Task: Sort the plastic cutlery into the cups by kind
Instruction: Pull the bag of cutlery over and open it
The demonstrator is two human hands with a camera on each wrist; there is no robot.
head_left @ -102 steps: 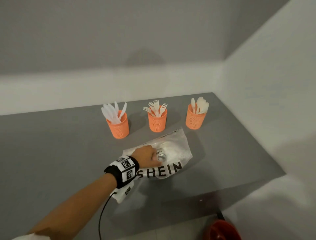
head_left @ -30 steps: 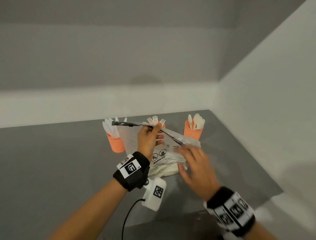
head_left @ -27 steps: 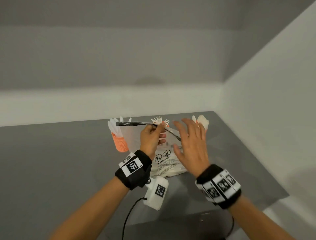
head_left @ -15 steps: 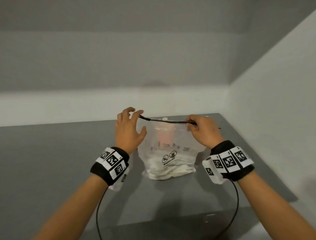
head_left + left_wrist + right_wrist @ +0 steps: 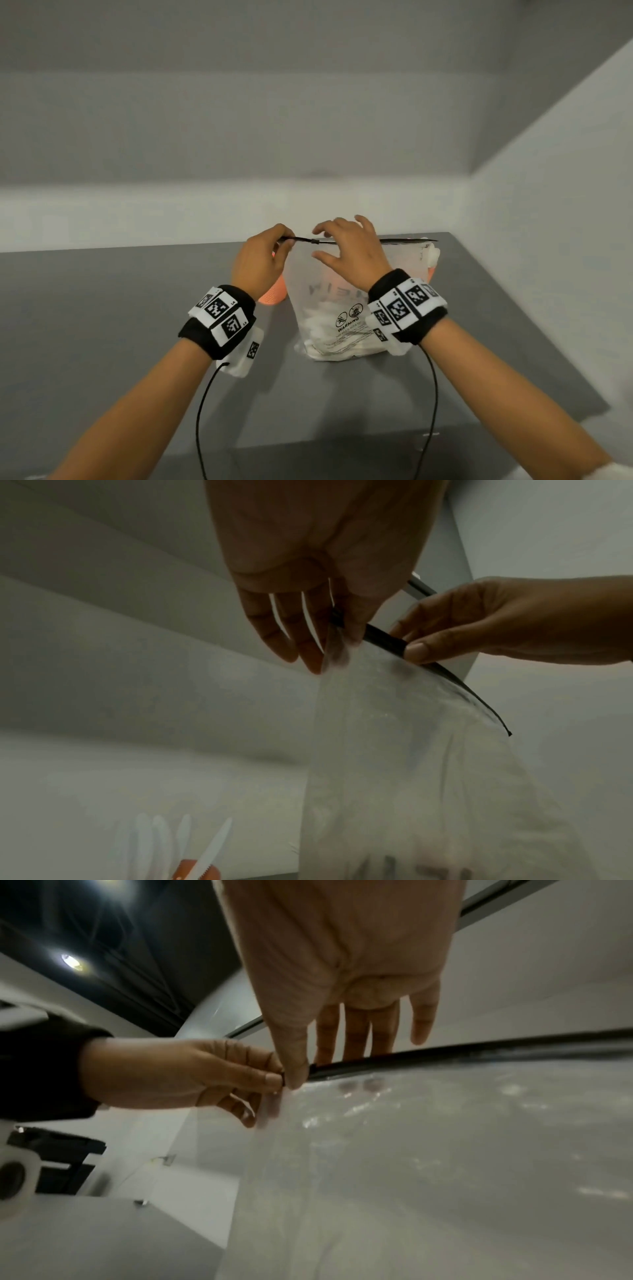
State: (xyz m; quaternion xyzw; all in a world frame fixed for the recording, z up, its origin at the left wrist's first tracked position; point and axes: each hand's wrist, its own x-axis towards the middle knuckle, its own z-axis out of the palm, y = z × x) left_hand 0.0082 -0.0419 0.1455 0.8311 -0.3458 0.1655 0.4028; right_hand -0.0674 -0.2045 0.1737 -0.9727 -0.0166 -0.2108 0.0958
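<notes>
Currently left hand [image 5: 260, 263] pinches the zip bag [image 5: 337, 308] corner, centre frame; right hand [image 5: 352, 255] thumb-pinches the zipper slider [image 5: 315, 242]. Advise a steady, level pull.

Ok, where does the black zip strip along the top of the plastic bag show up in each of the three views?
Head: the black zip strip runs level across the middle, above the plastic bag.
Left wrist: it slants from the centre down to the right.
Right wrist: it runs from the centre to the right edge.
Shared landmark: the left hand pinching the strip's end, with the right hand beside it.
</notes>
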